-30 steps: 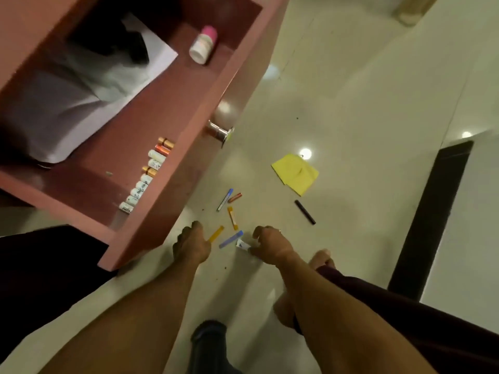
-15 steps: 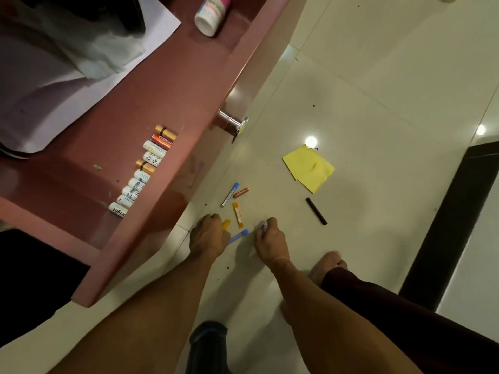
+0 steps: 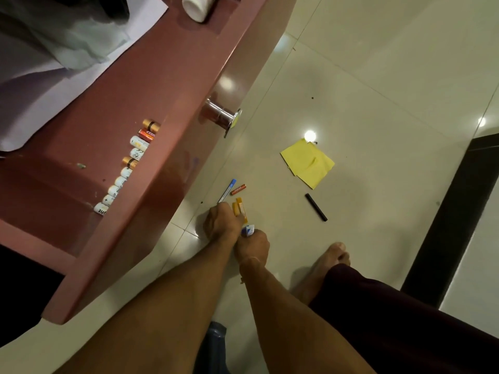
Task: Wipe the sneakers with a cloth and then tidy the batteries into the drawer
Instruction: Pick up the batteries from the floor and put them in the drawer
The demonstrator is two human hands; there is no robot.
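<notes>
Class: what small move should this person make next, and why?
Probably pick up the orange battery lying beside the yellow battery in the left hand: the right hand already pinches a blue-white battery, and the open drawer awaits them.

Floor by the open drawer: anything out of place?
Yes. Loose batteries lie scattered on the floor, while a row of batteries sits neatly in the drawer. A yellow cloth lies nearby.

Dim — floor (image 3: pixel 378 76) glare (edges warped).
</notes>
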